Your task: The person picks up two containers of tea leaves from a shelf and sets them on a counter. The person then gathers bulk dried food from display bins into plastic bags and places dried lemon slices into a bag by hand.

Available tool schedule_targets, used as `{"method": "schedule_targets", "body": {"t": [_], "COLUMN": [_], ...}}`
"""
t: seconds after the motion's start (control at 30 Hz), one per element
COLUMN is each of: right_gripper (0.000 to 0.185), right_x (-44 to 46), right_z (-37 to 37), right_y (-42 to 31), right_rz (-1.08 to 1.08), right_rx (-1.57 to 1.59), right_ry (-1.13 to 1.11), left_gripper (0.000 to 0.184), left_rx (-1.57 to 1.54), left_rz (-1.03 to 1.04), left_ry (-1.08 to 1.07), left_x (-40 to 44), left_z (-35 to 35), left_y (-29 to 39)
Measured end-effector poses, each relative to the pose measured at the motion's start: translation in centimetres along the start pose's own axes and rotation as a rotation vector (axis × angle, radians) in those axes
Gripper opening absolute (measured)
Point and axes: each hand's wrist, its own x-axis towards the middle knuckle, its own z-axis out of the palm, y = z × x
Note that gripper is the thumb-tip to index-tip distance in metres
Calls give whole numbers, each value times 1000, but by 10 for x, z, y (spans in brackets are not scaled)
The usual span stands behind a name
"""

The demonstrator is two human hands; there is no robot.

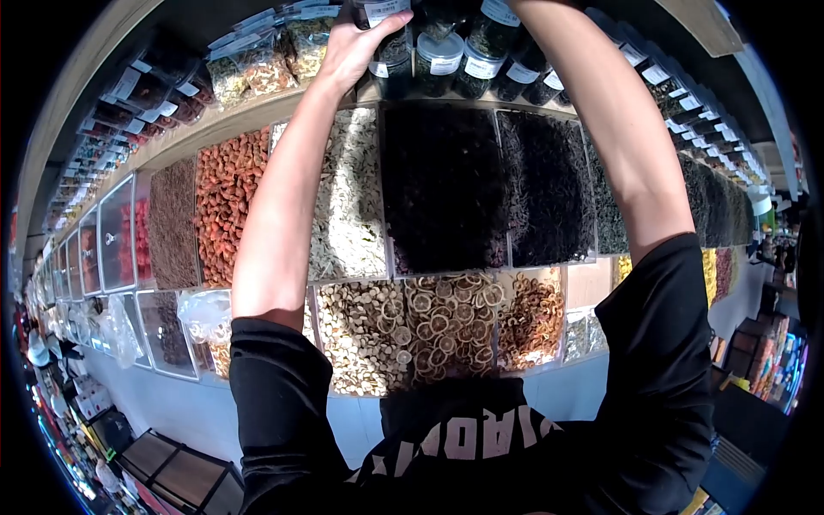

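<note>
Both my arms reach up toward a shelf of labelled jars above the bins. My left hand (354,47) is wrapped round a dark jar with a white label (383,10) at the top edge, its thumb lying across the label. Below that jar stands another dark jar (392,69). A clear-lidded jar (439,58) stands to the right of my left hand. My right forearm (614,112) runs up past the top edge of the view, so my right hand is out of sight.
Bins of dried goods lie below the shelf: red dried fruit (230,202), white slices (352,206), dark leaves (442,189) and citrus slices (451,322). Bagged goods (262,64) stand left on the shelf. A plastic bag (206,313) hangs over lower bins.
</note>
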Motion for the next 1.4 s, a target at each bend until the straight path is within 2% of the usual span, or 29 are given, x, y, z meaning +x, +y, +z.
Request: {"method": "schedule_targets", "body": {"t": [0.07,0.1,0.13,0.2,0.3,0.37,0.4,0.43,0.5,0.53,0.57,0.6,0.63,0.67,0.7,0.77,0.8,0.87,0.9,0.93,1.0,1.03,1.07,1.13,1.17,1.2,1.3,1.33,1.4], "right_gripper": [72,72,75,76,76,75,74,70,65,53,56,61,57,69,79,76,75,73,70,83,82,79,56,52,54,56,61,61,61], "right_x": [-15,-21,-14,-20,-67,-60,-62,-109,-125,-197,-186,-245,-290,-325,-384,-472,-505,-547,-560,-569,-587,-588,-593,-606,-614,-626,-667,-676,-693], "right_z": [3,4,10,6,-18,-24,-25,-39,-1,-9,51,76,121,196,252,296,296,293,293,290,274,263,251,210,199,188,160,162,175], "right_y": [-12,-14,-12,-17,-40,-26,-20,-25,-4,-25,9,-12,-30,-34,-62,-122,-149,-180,-179,-178,-173,-169,-166,-161,-164,-167,-195,-209,-230], "right_rz": [16,26,-48,-14,18,-55,-96,-137,-242,-190,-425,-375,-258,-663,-310,-88,-161,-88,-181,-189,-118,-144,-97,74,-43,-33,-26,-12,-9], "right_rx": [69,106,87,82,181,206,222,278,521,701,881,1192,1743,2245,2396,2573,2739,2727,2596,2558,2616,2565,2502,2174,2014,2004,2077,2061,2032], "right_ry": [27,45,93,57,112,131,137,136,297,180,70,113,101,-216,-231,-318,-500,-508,-525,-577,-579,-543,-430,-326,-149,-83,44,142,278], "left_gripper": [52,73,68,54,52,51,55,59,69,73,78,83,83,84,84,84,84,84,84,84,84,84,85,86,86,83,78,77,73], "left_rx": [-215,66,-105,-235,-310,-301,-467,-472,-537,-604,-701,-794,-1019,-1242,-1273,-1364,-1422,-1404,-1356,-1265,-1072,-1001,-928,-727,-748,-717,-950,-1070,-1091], "left_rz": [42,-9,-39,-11,-4,7,40,78,80,29,-55,-161,-247,-336,-496,-722,-811,-890,-893,-881,-826,-796,-768,-657,-626,-604,-606,-589,-598], "left_ry": [94,-34,-58,84,183,245,151,152,129,106,133,160,102,52,167,328,398,394,367,251,32,124,214,205,150,194,184,205,241], "left_x": [5,8,-13,-15,-18,-21,-32,-44,-92,-143,-188,-237,-291,-346,-402,-487,-534,-580,-597,-597,-597,-592,-582,-579,-580,-586,-612,-623,-645], "left_z": [5,-12,-6,-1,0,-6,-13,-21,-32,-33,-33,-32,-29,-26,-14,20,27,36,39,34,26,34,43,50,52,55,52,53,47], "left_y": [-17,-26,8,10,10,18,28,28,48,69,75,77,61,42,44,25,20,37,45,59,87,109,143,189,210,228,258,265,270]}}
